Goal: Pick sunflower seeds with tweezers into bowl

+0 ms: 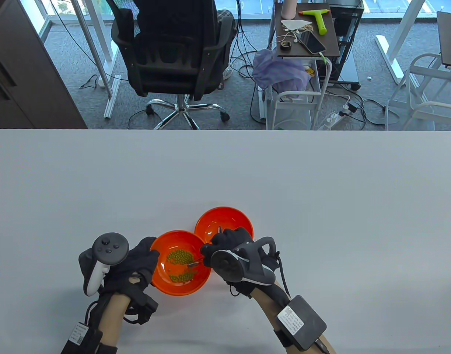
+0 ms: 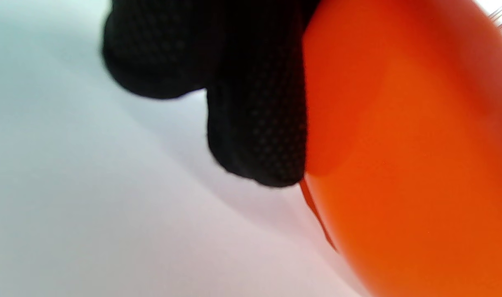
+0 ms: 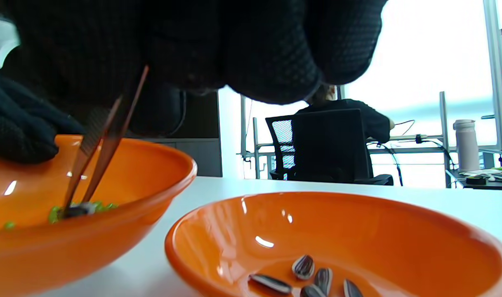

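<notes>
Orange bowls (image 1: 181, 262) touch rims; left hand (image 1: 139, 263) grips one edge, right hand (image 1: 229, 245) pinches tweezers (image 3: 98, 152) inside.

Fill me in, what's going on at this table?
The right hand holds tweezers with their tips down in the near orange bowl, closed around a dark seed among green beans. The left hand rests against that bowl's left rim. The second orange bowl beside it already holds a few sunflower seeds.
</notes>
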Demonstrator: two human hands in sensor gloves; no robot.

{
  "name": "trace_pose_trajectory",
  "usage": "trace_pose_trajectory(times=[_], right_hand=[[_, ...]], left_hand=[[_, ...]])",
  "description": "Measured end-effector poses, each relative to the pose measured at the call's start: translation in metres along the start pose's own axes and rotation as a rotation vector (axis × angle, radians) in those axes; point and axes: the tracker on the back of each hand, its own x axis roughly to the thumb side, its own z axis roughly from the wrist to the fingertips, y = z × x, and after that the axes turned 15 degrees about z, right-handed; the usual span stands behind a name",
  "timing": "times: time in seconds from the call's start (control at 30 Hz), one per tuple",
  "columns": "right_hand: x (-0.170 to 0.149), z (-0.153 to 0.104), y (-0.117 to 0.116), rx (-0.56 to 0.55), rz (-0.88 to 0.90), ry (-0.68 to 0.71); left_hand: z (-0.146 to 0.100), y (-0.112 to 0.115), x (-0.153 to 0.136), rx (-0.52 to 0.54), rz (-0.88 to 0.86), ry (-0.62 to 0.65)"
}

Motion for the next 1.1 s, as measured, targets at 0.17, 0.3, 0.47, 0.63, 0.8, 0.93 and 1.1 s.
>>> trace_pose_trajectory(times=[0.17, 0.3, 0.47, 0.63, 0.8, 0.93, 1.1], right_hand=[[-0.012, 0.0, 0.014, -0.081, 0.007, -0.063], [-0.024, 0.0, 0.02, -0.124, -0.013, -0.126], [-0.044, -0.002, 0.019, -0.142, -0.053, -0.218], [-0.061, -0.002, 0.007, -0.095, -0.077, -0.278], [-0.069, -0.002, -0.003, -0.05, -0.109, -0.312], [-0.07, -0.001, -0.003, -0.06, -0.123, -0.332], [-0.071, -0.001, 0.002, -0.086, -0.103, -0.35]], left_hand=[[0.001, -0.001, -0.001, 0.001, 0.001, -0.01], [0.001, -0.002, -0.002, 0.005, -0.004, -0.016], [0.002, -0.002, -0.003, 0.002, -0.003, -0.025], [0.001, -0.004, -0.004, 0.006, -0.004, -0.03], [0.001, -0.004, -0.005, 0.01, -0.005, -0.034], [0.001, -0.004, -0.006, 0.01, -0.005, -0.037], [0.002, -0.006, -0.01, 0.022, -0.019, -0.052]])
